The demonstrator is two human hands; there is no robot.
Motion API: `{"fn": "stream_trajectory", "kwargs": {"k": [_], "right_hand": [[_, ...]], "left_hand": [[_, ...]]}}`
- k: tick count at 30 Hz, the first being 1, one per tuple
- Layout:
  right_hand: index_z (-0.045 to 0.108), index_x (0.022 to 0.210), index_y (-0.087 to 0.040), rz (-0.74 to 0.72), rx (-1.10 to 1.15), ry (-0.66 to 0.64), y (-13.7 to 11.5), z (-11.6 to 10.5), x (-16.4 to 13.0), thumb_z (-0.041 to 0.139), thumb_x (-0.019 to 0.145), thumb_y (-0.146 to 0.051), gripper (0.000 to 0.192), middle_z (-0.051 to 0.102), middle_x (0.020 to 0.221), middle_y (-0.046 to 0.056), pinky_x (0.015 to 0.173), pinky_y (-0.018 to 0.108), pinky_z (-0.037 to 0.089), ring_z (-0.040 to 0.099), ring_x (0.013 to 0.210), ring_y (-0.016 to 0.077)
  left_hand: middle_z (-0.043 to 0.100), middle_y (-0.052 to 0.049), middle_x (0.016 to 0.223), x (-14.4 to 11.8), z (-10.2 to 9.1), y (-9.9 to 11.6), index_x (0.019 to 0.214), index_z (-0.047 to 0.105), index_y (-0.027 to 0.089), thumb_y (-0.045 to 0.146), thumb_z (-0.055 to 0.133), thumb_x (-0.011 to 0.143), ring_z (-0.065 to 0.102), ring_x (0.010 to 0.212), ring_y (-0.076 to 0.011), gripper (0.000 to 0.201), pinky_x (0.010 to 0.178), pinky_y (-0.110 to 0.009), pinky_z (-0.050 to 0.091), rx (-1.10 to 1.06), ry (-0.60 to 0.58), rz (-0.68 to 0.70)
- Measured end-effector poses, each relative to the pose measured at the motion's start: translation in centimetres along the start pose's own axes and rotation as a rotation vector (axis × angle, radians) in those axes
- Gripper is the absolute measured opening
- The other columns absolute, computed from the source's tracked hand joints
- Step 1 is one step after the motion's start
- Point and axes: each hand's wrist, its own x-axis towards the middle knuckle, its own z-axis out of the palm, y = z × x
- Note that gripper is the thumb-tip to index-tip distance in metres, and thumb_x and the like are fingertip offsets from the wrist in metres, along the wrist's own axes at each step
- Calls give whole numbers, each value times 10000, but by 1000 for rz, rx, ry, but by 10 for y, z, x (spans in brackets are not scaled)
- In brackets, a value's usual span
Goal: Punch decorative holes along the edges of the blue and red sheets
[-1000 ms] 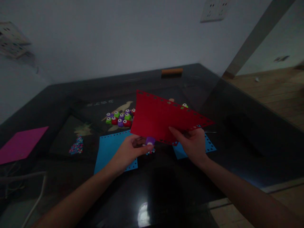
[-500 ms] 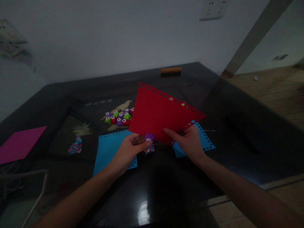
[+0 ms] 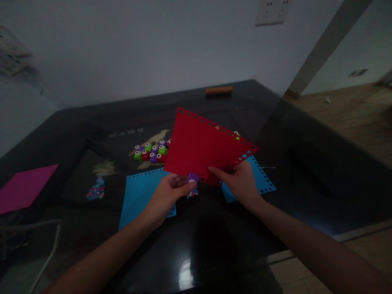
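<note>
- Red paper (image 3: 203, 151) hangs tilted above the blue sheet (image 3: 139, 192), its near edge inside the purple punch (image 3: 192, 177).
- Left hand (image 3: 167, 195) pinches that punch; a skewed squeeze could misplace the hole.
- Right hand (image 3: 241, 183) pinches the paper's edge beside the punch; a loose grip could let it slide or tear.

**Dim room, one glint on dark glass**

We see an underexposed, murky scene: the black table (image 3: 306, 163) swallows detail, and only a small white glare spot (image 3: 185, 275) near the bottom edge marks an overhead lamp. Brighter light falls on the wooden floor (image 3: 352, 110) at right. The red sheet (image 3: 205, 149) alone reads vividly. Wide-lens bending curves the table's edges, and the wall socket (image 3: 12, 57) at left smears soft.
</note>
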Motion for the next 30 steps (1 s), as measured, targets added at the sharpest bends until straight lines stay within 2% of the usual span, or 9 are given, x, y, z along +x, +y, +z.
{"fn": "stream_trajectory", "kwargs": {"k": [8,18,25,30], "right_hand": [[710,868,-235,-2,28,-23,-2,2,-1,730,713,-266,159,746,948,43,816,420,560,699,857,248],[705,829,-217,39,-2,-74,-8,2,0,724,700,-254,136,749,913,51,738,401,567,695,808,252],[698,819,-217,63,18,-61,-7,3,-2,739,677,-256,152,748,904,62,698,395,569,698,792,258],[696,762,-217,54,-5,-78,-8,2,-2,726,697,-264,86,750,896,58,689,388,573,699,784,253]], "left_hand": [[687,-31,761,-2,4,0,864,653,182,301,748,674,629,765,-194,243,636,-264,447,0,-26,-3],[631,5,630,-3,4,0,756,647,195,335,740,680,559,597,-147,184,603,-251,426,34,-21,-13],[610,21,589,-3,5,2,786,659,193,320,731,684,561,602,-149,178,597,-249,412,45,-4,-15],[626,14,625,-3,6,2,794,659,191,340,731,677,562,616,-146,203,591,-247,409,55,19,-10]]}}
